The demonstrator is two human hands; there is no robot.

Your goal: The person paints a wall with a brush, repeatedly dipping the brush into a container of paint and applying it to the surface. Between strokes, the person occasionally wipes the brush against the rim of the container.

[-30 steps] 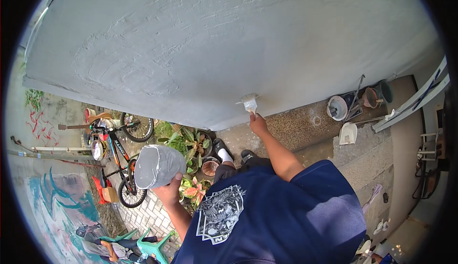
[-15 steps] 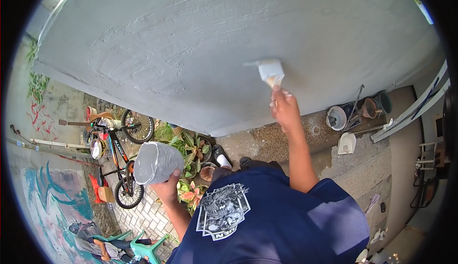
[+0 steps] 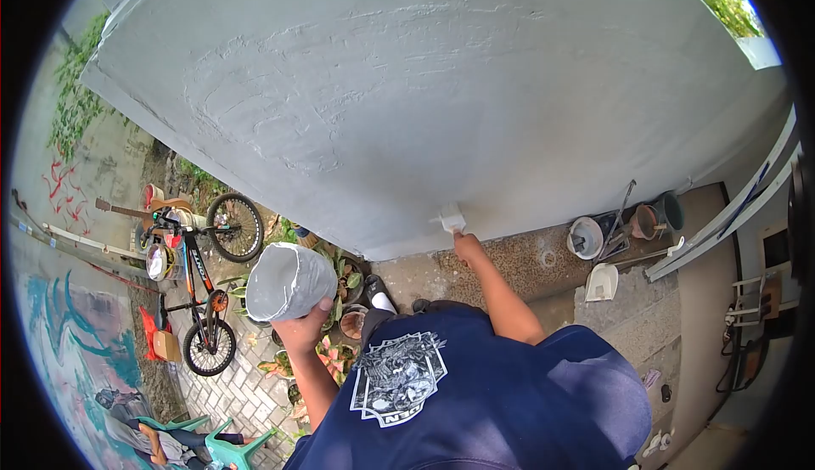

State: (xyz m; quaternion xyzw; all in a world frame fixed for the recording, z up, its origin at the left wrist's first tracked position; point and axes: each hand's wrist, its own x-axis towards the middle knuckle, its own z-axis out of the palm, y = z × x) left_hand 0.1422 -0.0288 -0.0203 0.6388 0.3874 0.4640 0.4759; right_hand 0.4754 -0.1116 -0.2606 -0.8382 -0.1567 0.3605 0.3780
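A broad grey rendered wall [image 3: 441,88] fills the upper half of the head view, its surface rough with trowel swirls on the left and smoother toward the right. The setting is outdoors. Below the wall's lower edge lies a pebbled floor [image 3: 518,258], with grey-smeared buckets and pots [image 3: 586,236] standing at the wall's foot to the right. To the left, brick paving [image 3: 238,385] carries a bicycle [image 3: 191,275], potted plants [image 3: 335,258] and green plastic chairs [image 3: 216,444].

The right hand [image 3: 466,247] reaches down to the wall's bottom edge, its fingers closed round the handle of a paintbrush [image 3: 450,218]. The brush's long axis runs up from the hand, leaning slightly left. Its bristle head points away from the person and rests against the wall just above the lower edge.

The left hand [image 3: 303,332] is raised well apart from the brush, its fingers wrapped about the base of a grey-coated paint tub [image 3: 287,281]. The tub tilts with its mouth toward the left; it seems to hold grey paint, though the view is too small to be sure.
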